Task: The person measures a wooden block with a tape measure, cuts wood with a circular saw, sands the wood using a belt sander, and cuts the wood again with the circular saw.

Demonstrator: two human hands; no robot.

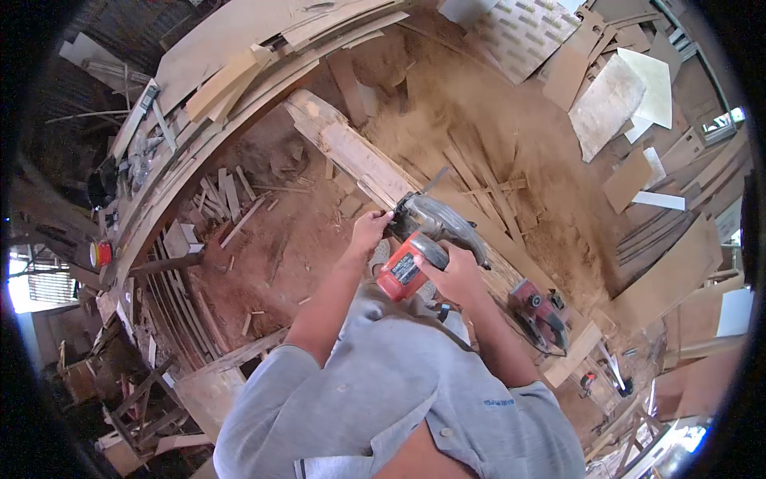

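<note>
A red and grey circular saw [405,268] sits over a long wooden plank [363,160] in the middle of the view. My right hand [456,274] is wrapped round the saw's dark handle. At the saw's front left edge, my left hand [372,231] has its fingers pressed together against the front of the base, by the plank's edge. The saw's curved metal guard [447,219] faces away from me. Whether the blade touches the wood is hidden.
Another red power tool [536,307] rests on the bench to the right. Wood offcuts [231,191] and sawdust lie on the floor at the left. Long strips [487,188] lie beyond the plank. Stacked boards [183,72] fill the upper left, sheets [606,104] the upper right.
</note>
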